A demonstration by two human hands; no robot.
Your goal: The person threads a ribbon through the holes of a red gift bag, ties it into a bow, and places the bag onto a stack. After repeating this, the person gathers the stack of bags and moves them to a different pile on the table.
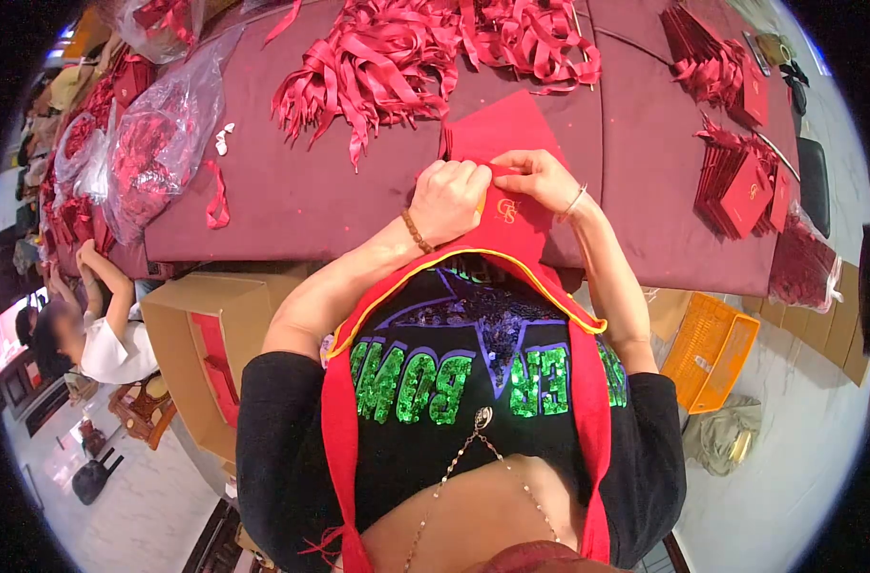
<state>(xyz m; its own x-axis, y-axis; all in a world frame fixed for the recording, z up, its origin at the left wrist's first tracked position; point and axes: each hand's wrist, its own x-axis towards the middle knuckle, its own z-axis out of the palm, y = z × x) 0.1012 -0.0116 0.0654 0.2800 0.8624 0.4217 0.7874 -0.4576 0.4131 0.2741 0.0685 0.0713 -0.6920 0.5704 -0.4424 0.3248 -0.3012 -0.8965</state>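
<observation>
Left of left hand [449,201], red-filled bag [156,158].

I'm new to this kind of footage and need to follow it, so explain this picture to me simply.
There is no machine here. The single picture comes from a camera worn on a person's head, looking forward and down, so the wearer's own chest fills the bottom. The left hand and right hand are bare. Both are closed on a red item with gold lettering, though some fingertips are hidden. On the dark red tabletop lie a heap of red ribbons beyond the hands, a clear plastic bag to the left, and red stacks to the right.
</observation>
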